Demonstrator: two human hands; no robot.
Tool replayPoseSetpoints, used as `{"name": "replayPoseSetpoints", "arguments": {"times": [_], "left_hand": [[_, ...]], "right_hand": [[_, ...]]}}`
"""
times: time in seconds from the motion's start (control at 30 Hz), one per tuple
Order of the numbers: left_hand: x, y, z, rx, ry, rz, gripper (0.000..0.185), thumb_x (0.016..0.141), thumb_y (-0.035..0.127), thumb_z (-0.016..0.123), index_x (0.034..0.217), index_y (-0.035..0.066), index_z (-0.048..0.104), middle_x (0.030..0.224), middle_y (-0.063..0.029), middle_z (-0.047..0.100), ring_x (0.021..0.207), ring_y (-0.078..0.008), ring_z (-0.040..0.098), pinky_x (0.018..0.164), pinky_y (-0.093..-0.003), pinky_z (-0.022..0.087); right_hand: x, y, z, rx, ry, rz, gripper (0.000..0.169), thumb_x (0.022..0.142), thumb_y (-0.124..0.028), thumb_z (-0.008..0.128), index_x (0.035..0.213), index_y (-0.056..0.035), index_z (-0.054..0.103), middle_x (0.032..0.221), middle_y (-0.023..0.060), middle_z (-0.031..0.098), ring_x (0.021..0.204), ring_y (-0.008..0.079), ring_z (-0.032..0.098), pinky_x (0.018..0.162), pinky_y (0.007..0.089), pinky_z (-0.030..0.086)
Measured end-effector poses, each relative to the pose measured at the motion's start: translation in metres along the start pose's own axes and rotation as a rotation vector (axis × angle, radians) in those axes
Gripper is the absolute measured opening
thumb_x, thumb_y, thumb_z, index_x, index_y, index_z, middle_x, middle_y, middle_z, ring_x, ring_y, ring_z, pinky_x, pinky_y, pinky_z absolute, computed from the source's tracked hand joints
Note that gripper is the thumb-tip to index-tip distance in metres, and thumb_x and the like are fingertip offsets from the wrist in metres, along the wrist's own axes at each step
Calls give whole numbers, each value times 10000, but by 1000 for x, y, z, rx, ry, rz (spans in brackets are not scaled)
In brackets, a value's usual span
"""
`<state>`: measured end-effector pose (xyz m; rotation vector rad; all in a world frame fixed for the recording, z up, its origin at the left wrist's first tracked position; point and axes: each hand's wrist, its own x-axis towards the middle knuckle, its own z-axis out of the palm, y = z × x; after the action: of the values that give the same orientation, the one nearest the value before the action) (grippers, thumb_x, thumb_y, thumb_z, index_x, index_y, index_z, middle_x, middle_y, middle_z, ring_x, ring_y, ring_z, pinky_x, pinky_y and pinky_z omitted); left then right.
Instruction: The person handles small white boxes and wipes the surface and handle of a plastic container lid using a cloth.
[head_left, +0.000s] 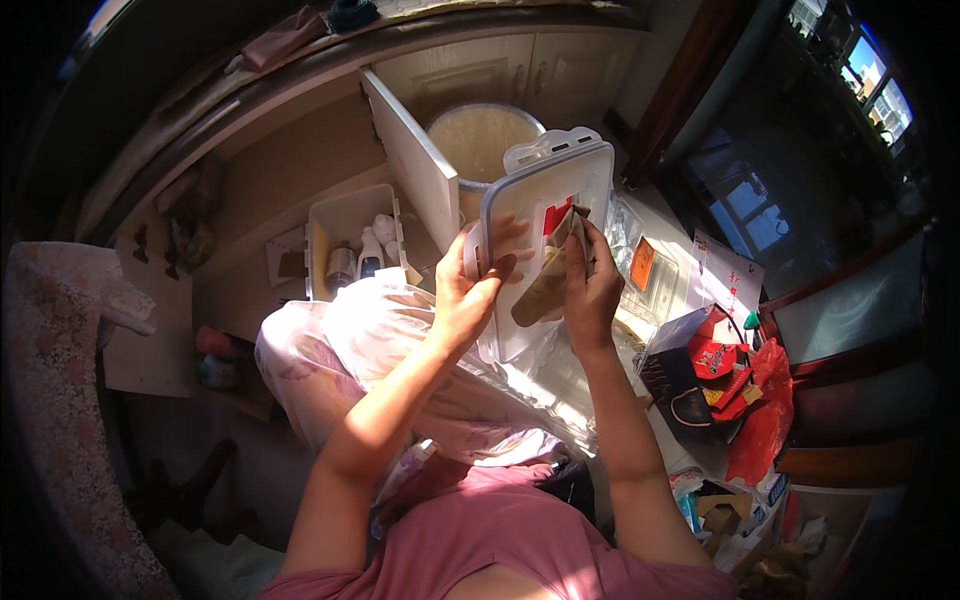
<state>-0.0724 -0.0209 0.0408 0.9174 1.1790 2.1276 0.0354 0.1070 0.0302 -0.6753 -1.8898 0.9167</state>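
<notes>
My left hand (474, 285) grips the edge of a clear plastic container lid (551, 169), which is tilted upright in front of me; its fingers show through the plastic. My right hand (592, 289) pinches a crumpled brown cloth or paper (545, 289) against the lid's face. A red label (556, 216) shows on the lid just above the brown piece. Left of the lid, an open plastic bin (352, 202) on the floor holds several bottles, a white one (370, 251) among them.
An open cabinet door (420, 150) juts out beside a large round tub (480, 120). At the right stand a dark paper bag (671, 390) with red packets, a red plastic bag (765, 427) and a heap of mixed packaging (724, 517). A floral cloth (60, 360) hangs at the left.
</notes>
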Motion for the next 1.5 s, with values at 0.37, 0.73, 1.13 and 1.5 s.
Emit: {"name": "replayPoseSetpoints", "arguments": {"times": [0.37,0.73,1.13,1.5], "left_hand": [[-13,-17,-7,255,7,57,391,870,-88,586,1254,-14,573,1154,-102,681,1062,-104,609,921,-263,486],[-8,-4,0,-32,-25,-60,460,921,-68,551,1357,34,445,1302,-107,588,1141,-206,622,939,-309,507],[8,29,-19,-1,-42,-340,641,837,196,764,1356,-41,470,1132,-157,655,958,-225,682,855,-321,534],[2,7,-17,97,-67,-314,318,865,49,706,1173,-15,663,1034,-102,719,915,-145,680,786,-291,569]], "right_hand": [[-14,28,-8,-61,-389,360,527,760,-341,736,1170,-23,643,1043,192,704,977,313,689,873,384,521],[-15,18,-9,-317,-93,71,371,727,-265,795,1000,-45,674,907,129,680,844,318,662,760,416,523],[10,23,-84,-642,-255,-515,406,661,-152,802,1044,-114,672,1015,37,645,911,235,627,762,368,531],[-1,0,-99,-555,-295,-584,466,666,-110,821,1096,-101,642,1020,44,653,910,268,633,795,376,528]]}}
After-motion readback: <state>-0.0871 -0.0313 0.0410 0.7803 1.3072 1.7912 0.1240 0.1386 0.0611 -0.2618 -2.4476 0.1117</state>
